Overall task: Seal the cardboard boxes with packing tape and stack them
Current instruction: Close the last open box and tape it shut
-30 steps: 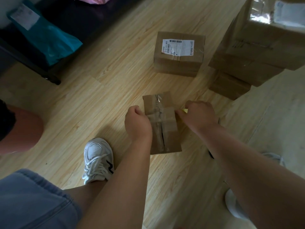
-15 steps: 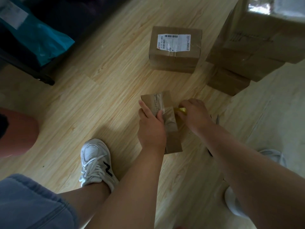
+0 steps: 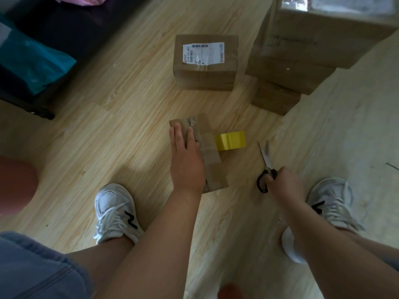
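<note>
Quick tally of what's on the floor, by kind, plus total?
cardboard boxes: 5 distinguishable
tape roll: 1
scissors: 1, held by right hand
shoes: 2
Total: 9

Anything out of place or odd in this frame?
The stack on the right is top-heavy: the biggest box sits on smaller ones and overhangs them. The small box under the left hand carries crossed, uneven tape. The right hand grips scissors with blades open.

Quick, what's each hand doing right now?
Left hand: open, pressing flat on the small cardboard box.
Right hand: closed, gripping the scissors.
</note>
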A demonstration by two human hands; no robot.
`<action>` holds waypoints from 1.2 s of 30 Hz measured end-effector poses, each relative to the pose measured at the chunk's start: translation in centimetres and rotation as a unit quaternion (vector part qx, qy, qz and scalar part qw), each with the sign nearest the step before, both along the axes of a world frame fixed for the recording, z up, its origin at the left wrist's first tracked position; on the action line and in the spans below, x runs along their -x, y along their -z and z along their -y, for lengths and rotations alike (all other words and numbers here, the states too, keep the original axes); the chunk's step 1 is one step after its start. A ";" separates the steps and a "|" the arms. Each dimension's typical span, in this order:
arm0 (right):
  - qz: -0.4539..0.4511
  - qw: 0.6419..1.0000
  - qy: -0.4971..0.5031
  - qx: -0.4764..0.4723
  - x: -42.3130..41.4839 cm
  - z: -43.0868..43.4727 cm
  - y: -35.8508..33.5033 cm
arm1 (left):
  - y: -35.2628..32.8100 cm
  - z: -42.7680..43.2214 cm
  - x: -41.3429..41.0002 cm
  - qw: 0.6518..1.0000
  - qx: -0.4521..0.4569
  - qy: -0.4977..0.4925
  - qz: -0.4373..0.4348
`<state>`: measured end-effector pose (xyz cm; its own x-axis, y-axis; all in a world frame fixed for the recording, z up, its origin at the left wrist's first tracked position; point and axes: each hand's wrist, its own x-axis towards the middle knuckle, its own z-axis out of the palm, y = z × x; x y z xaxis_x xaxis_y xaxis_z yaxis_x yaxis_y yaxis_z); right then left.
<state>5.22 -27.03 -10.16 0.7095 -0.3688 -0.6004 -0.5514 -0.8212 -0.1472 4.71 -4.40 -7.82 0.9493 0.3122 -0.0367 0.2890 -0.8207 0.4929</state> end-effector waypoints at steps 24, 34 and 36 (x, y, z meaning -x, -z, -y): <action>-0.053 0.969 0.185 -0.155 -0.7 -0.5 1.1 | -0.3 -2.0 0.5 0.952 0.260 -0.148 -0.063; -0.105 0.858 0.109 -0.492 0.8 -0.4 -3.3 | -1.7 -2.9 -0.6 0.925 0.305 -0.155 -0.167; -0.139 0.836 0.084 -0.524 1.4 -0.5 -3.8 | -2.2 -2.7 -0.7 0.923 0.300 -0.159 -0.180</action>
<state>3.85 -26.58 -6.37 0.4800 0.3829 -0.7893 -0.7781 -0.2297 -0.5846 5.44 -1.74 -5.65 0.7062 0.3941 -0.5882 0.7015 -0.2764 0.6569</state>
